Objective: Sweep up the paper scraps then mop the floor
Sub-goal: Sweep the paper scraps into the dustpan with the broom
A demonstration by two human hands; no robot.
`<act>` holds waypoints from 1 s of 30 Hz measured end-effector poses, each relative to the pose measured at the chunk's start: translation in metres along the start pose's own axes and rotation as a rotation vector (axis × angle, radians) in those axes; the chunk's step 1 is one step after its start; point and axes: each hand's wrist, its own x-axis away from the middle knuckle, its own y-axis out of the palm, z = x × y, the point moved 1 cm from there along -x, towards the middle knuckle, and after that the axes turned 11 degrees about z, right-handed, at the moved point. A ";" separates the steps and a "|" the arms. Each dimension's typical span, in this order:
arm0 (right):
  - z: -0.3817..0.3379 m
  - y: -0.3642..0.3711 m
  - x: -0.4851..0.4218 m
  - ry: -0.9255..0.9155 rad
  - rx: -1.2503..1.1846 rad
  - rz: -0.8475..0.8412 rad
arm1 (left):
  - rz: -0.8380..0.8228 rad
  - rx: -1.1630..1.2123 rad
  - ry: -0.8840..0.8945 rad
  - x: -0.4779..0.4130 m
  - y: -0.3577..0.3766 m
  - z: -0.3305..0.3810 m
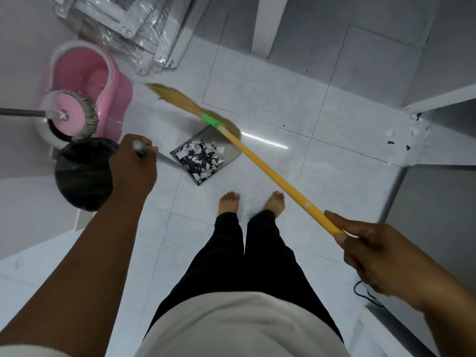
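Observation:
A grey dustpan (226,157) rests on the white tiled floor ahead of my bare feet, holding a heap of black-and-white paper scraps (202,158). My left hand (134,166) grips the top of the dustpan's metal handle (141,148). My right hand (373,253) holds the end of a broom's yellow stick (278,180). The straw bristles (177,100) are blurred and lie at the dustpan's far edge. A mop (72,114) with a pink disc head sits in a pink spin bucket (95,76) at the left.
A bin lined with a black bag (82,173) stands just left of my left hand. Plastic-wrapped panels (134,27) lean at the back. Grey cabinet fronts (438,202) close in on the right. A black cable (363,292) lies near the right wall.

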 end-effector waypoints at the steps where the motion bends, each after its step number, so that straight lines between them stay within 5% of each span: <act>1: -0.004 -0.002 0.006 -0.008 0.007 0.025 | -0.006 0.018 0.009 0.003 -0.004 0.005; 13: 0.021 -0.072 0.068 0.084 -0.324 0.298 | -0.156 0.131 0.221 0.023 0.003 0.132; 30: 0.110 -0.268 0.045 0.240 -0.757 0.536 | -0.430 0.061 0.548 0.104 0.184 0.444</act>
